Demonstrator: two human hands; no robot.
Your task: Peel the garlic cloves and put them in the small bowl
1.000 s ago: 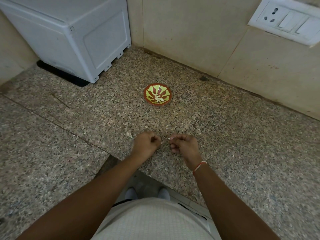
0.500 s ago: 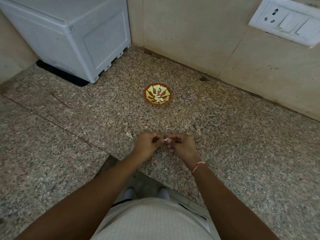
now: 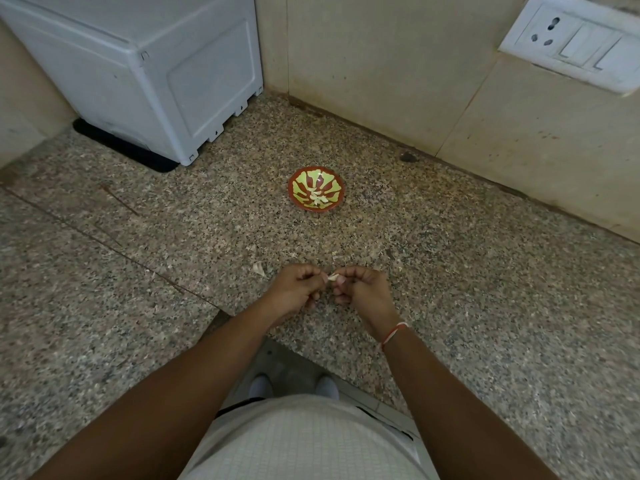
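A small pale garlic clove [image 3: 333,277] is pinched between the fingertips of my left hand [image 3: 298,289] and my right hand [image 3: 360,289], both curled above the granite counter near its front edge. Farther back stands the small bowl [image 3: 294,199], red with yellow-green streaks, holding several peeled cloves [image 3: 318,198]. A loose piece of garlic or skin [image 3: 258,268] lies on the counter just left of my left hand.
A white appliance [image 3: 145,71] on a black mat fills the back left corner. Tiled walls close the back, with a socket and switch plate [image 3: 575,43] at upper right. Bits of skin dot the speckled granite counter [image 3: 485,289].
My hands have come closer together, from a small gap to fingertips meeting on the clove. The bowl has not moved.
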